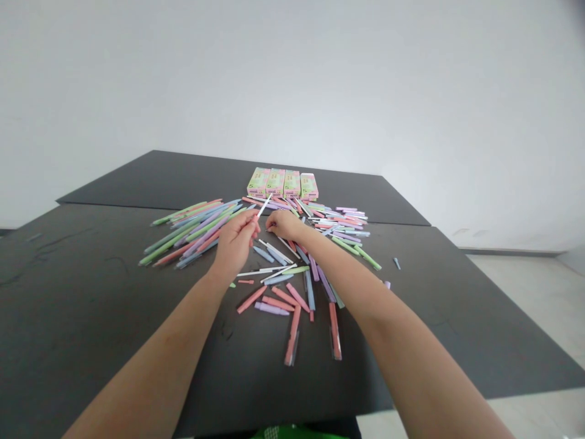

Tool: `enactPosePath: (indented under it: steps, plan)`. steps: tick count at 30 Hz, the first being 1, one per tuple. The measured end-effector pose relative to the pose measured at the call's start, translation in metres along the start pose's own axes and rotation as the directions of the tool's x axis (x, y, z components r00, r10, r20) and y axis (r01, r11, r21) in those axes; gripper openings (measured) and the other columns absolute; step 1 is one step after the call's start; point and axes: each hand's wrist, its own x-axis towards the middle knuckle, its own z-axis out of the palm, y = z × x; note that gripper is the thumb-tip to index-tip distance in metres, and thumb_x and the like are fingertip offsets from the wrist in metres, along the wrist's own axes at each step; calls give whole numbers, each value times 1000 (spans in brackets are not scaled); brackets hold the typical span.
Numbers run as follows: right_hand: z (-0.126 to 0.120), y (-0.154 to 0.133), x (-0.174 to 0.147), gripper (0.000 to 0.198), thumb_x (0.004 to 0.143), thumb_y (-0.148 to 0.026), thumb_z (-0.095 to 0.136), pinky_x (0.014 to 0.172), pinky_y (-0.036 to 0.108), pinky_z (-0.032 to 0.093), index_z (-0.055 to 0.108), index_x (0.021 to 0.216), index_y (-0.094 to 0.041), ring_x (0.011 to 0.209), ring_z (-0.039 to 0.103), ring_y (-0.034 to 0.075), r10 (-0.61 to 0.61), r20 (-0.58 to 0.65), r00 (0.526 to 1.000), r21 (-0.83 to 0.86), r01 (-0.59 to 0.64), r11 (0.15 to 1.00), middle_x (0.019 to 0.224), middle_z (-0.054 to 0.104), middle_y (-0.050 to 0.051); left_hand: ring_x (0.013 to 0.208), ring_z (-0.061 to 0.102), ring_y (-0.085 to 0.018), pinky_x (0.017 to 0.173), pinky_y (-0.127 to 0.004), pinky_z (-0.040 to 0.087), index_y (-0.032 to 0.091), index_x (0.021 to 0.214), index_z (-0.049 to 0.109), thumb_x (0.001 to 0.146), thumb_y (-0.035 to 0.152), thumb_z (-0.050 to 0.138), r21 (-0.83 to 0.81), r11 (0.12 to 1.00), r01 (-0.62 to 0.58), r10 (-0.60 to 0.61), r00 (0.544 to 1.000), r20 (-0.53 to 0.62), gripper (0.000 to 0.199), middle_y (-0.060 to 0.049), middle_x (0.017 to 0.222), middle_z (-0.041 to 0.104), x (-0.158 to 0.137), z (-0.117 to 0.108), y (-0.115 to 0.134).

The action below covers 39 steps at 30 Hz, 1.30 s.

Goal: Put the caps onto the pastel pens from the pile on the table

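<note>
My left hand (236, 239) is closed round a pen piece, with a thin white pen refill (264, 205) sticking up from its pinkish end between thumb and fingers. Just to the right, my right hand (282, 224) is low over the loose pen parts. Its fingers are curled with the tips pressed together, and whatever they pinch, if anything, is hidden. Below both hands lie white refills (255, 272), blue barrels (264, 254) and red barrels (251, 300). Two red pen caps with clear clips (292, 335) lie nearest to me.
A heap of long pastel pens (201, 231) lies on the left. More pen parts (347, 228) spread out on the right. Several small green-and-pink boxes (275, 182) stand in a row behind. One small blue piece (397, 263) lies apart on the black table (114, 341).
</note>
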Motion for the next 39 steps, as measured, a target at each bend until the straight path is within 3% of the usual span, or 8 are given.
enactPosePath:
  steps: [9, 12, 16, 19, 23, 26, 33, 39]
  plan:
    - [-10, -7, -19, 16, 81, -12, 55, 82, 31, 42, 69, 88, -14, 91, 61, 22, 23, -47, 999, -5, -24, 1000, 97, 69, 11, 61, 49, -12, 48, -20, 38, 18, 109, 65, 86, 34, 52, 31, 999, 10, -11, 999, 36, 31, -1, 76, 56, 0, 2, -4]
    - [-23, -5, -38, 18, 82, -11, 50, 79, 29, 44, 65, 90, -15, 82, 62, 18, 100, -148, 984, 164, -76, 984, 89, 70, 7, 60, 49, -12, 48, -21, 38, 18, 108, 65, 86, 35, 52, 54, 998, 15, -18, 998, 53, 31, 0, 74, 56, -2, 4, 0]
    - [-41, -1, -76, 11, 83, -17, 51, 67, 26, 46, 60, 88, -16, 68, 62, 13, 258, -218, 941, 621, -70, 781, 77, 69, 2, 56, 48, -11, 52, -23, 39, 16, 111, 65, 87, 37, 49, 144, 990, 7, -26, 991, 129, 36, 0, 74, 57, -6, 8, 8]
    - [-53, -2, -108, 15, 80, -22, 56, 61, 24, 45, 64, 92, -16, 61, 58, 11, 367, -251, 896, 785, -34, 618, 72, 67, 0, 64, 54, -14, 61, -26, 44, 16, 111, 66, 87, 40, 49, 222, 975, -23, -21, 981, 194, 38, -2, 77, 62, -11, 14, 13]
    - [-64, -9, -139, 19, 77, -28, 62, 59, 24, 44, 70, 89, -16, 57, 54, 10, 443, -299, 845, 840, 13, 542, 68, 66, 0, 82, 61, -19, 77, -29, 47, 16, 103, 69, 86, 42, 52, 253, 962, -105, 37, 965, 260, 35, -5, 93, 70, -17, 22, 11]
    - [-62, -15, -152, 20, 76, -34, 67, 60, 25, 46, 71, 86, -17, 59, 57, 11, 462, -321, 826, 865, 58, 498, 69, 67, 1, 78, 61, -18, 72, -27, 47, 16, 103, 69, 88, 43, 52, 257, 958, -129, 40, 945, 324, 36, -5, 94, 71, -20, 26, 6]
    - [-44, -21, -161, 28, 73, -43, 73, 63, 28, 49, 71, 88, -20, 70, 64, 15, 456, -305, 836, 886, 73, 458, 75, 70, 3, 80, 64, -18, 73, -25, 48, 17, 96, 70, 90, 41, 52, 261, 947, -188, 60, 900, 431, 31, -4, 91, 71, -26, 29, 6]
    - [-43, -19, -164, 24, 75, -38, 73, 65, 27, 49, 70, 90, -19, 70, 62, 14, 423, -304, 854, 880, 81, 469, 79, 70, 3, 78, 65, -18, 71, -25, 49, 17, 95, 71, 89, 38, 53, 267, 941, -207, 67, 890, 452, 29, -5, 89, 71, -26, 30, 8]
